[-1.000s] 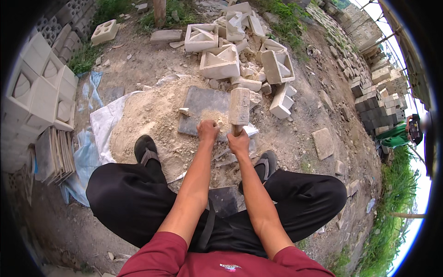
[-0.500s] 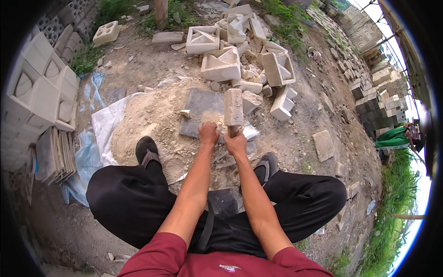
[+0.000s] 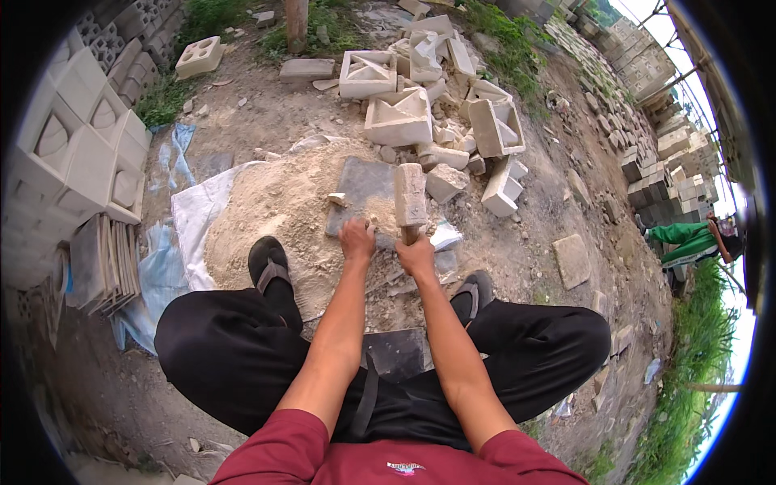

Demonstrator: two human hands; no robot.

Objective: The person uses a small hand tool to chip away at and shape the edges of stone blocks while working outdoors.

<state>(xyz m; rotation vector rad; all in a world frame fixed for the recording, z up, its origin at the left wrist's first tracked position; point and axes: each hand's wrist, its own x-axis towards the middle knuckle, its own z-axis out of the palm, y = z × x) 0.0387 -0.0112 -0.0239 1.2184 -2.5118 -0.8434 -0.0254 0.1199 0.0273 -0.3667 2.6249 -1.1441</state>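
Note:
My right hand (image 3: 416, 255) is wrapped round the short handle of a dusty mallet (image 3: 411, 196) with a thick, block-shaped head. The head points away from me, over the right edge of a dark flat slab (image 3: 356, 182). Just left of it, my left hand (image 3: 356, 240) is closed at the slab's near edge; what its fingers hold, if anything, I cannot make out. A small pale chip (image 3: 338, 199) lies on the slab, and pale powder dusts its surface. Beside the slab spreads a heap of sandy powder (image 3: 259, 210).
Broken pale blocks (image 3: 398, 117) are piled beyond the slab. White moulded blocks (image 3: 85, 162) stand stacked at left, above several thin upright boards (image 3: 105, 263). A white sack (image 3: 194, 218) lies under the powder. At far right is a person in green trousers (image 3: 687, 238).
My left hand has drawn slightly left and toward me. The mallet stays near the slab's right edge. The whole view has shifted a little, and the person at far right has changed posture.

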